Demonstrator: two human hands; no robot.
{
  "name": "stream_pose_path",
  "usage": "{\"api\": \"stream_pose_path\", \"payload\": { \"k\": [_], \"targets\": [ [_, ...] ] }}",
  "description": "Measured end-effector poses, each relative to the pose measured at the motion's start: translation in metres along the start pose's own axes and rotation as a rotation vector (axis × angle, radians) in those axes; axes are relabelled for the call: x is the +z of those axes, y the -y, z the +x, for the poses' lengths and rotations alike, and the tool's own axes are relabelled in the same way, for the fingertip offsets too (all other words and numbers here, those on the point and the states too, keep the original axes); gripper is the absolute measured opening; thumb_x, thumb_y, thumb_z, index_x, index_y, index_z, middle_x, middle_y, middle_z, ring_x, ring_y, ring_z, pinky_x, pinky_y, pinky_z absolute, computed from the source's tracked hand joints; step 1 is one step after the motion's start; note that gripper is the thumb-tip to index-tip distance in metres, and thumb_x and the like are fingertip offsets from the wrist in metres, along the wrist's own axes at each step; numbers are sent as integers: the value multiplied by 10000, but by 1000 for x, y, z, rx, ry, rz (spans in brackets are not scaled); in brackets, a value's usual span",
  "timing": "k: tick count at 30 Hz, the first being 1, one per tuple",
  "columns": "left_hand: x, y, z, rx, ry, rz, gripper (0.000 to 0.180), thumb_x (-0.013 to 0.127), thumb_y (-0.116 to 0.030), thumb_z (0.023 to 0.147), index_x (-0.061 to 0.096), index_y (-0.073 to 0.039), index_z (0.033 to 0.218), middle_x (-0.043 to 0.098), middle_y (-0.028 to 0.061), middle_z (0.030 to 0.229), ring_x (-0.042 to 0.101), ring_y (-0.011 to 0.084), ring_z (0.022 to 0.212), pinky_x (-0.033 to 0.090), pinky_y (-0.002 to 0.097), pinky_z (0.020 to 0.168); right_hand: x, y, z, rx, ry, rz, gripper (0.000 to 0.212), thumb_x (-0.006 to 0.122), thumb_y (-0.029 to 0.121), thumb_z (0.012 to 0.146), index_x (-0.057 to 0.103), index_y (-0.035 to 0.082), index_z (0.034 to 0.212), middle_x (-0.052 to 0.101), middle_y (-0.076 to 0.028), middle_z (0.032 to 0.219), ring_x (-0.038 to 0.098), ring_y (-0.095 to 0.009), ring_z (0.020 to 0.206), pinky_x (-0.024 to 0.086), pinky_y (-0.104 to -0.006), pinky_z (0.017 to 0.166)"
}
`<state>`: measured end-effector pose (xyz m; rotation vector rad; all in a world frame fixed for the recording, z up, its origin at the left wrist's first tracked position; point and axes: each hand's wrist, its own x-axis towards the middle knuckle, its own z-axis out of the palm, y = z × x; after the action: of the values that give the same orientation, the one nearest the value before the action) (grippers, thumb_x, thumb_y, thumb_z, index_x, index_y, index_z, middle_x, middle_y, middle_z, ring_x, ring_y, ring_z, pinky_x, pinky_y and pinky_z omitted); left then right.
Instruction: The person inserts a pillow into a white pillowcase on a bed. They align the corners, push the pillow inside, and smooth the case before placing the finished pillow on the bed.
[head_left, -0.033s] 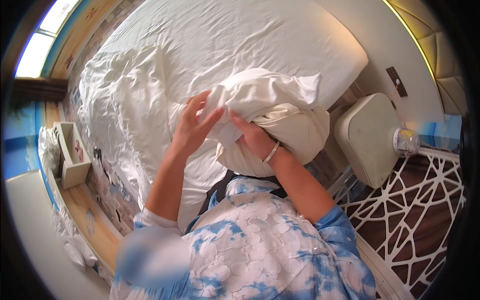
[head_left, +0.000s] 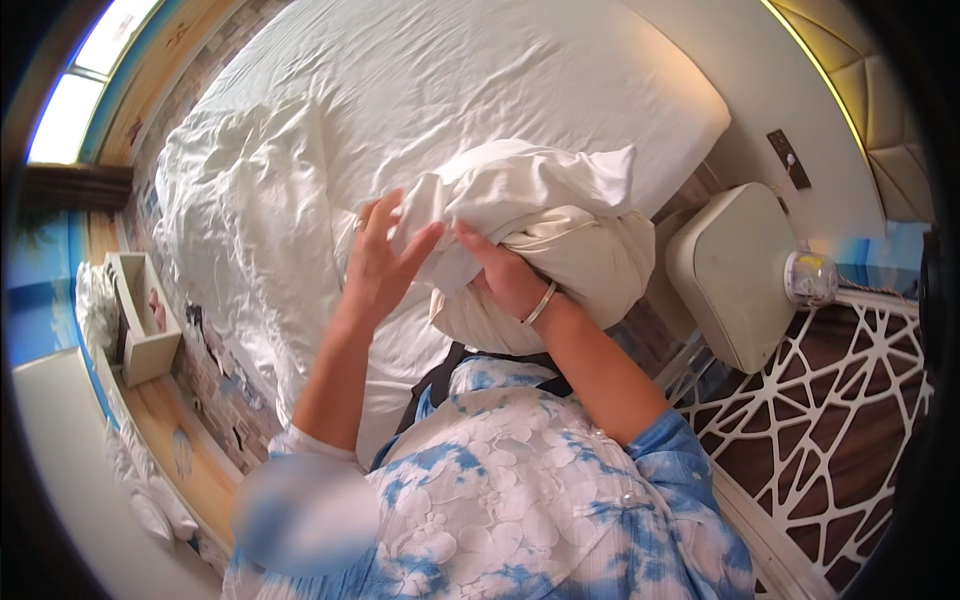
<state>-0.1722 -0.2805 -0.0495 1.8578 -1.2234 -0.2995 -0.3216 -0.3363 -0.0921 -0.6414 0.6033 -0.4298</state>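
Note:
A cream pillow [head_left: 590,265] is bunched up against my front at the bed's near edge, with a white pillowcase [head_left: 520,175] gathered over its far part. My right hand [head_left: 512,285], with a light bracelet on the wrist, is closed on the pillowcase's edge; its thumb points up and its other fingers are partly hidden in the cloth. Beside the pillowcase's left side, my left hand [head_left: 382,255] has its fingers and thumb spread, wearing a ring and gripping nothing.
Beneath lies a bed with a wrinkled white sheet [head_left: 450,70]. A crumpled white cover [head_left: 250,210] is heaped on its left. At right stand a pale bedside table [head_left: 735,280] and a clear plastic jar [head_left: 810,278]. A white box shelf [head_left: 148,315] stands far left.
My left hand has shifted slightly, its fingers a little further apart and away from the pillowcase. My right hand keeps its hold.

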Motion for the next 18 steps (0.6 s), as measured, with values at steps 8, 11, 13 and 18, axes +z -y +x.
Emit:
{"api": "stream_pose_path", "payload": {
  "k": [8, 11, 13, 18],
  "targets": [
    [19, 7, -22, -284, 29, -306, 242, 636, -199, 898, 623, 5, 1026, 655, 63, 848, 579, 112, 765, 470, 267, 690, 12, 19, 4, -29, 116, 260, 429, 537, 360, 957, 509, 57, 1260, 563, -43, 1194, 537, -126, 1089, 437, -287, 957],
    [23, 6, -7, -226, 50, -389, 202, 630, -163, 904, 626, -3, 1028, 650, 19, 846, 561, 64, 757, 465, 229, 682, 8, 23, 10, -31, 138, 276, 435, 540, 360, 955, 509, 54, 1262, 561, -45, 1197, 535, -127, 1092, 437, -284, 957],
    [24, 3, -1, -227, 67, -425, 180, 633, -149, 902, 633, -11, 1018, 645, 6, 834, 554, 51, 741, 461, 217, 676, 4, 23, 12, -18, 147, 299, 425, 545, 353, 953, 517, 53, 1253, 562, -45, 1196, 535, -126, 1089, 439, -281, 953],
    [31, -14, 15, -285, -161, -697, 155, 649, -146, 895, 655, -17, 980, 629, -26, 804, 531, 30, 707, 439, 200, 643, 11, 24, 3, -279, -202, 103, 327, 579, 285, 934, 573, 42, 1152, 615, -33, 1077, 579, -124, 967, 475, -285, 888]
  ]
}}
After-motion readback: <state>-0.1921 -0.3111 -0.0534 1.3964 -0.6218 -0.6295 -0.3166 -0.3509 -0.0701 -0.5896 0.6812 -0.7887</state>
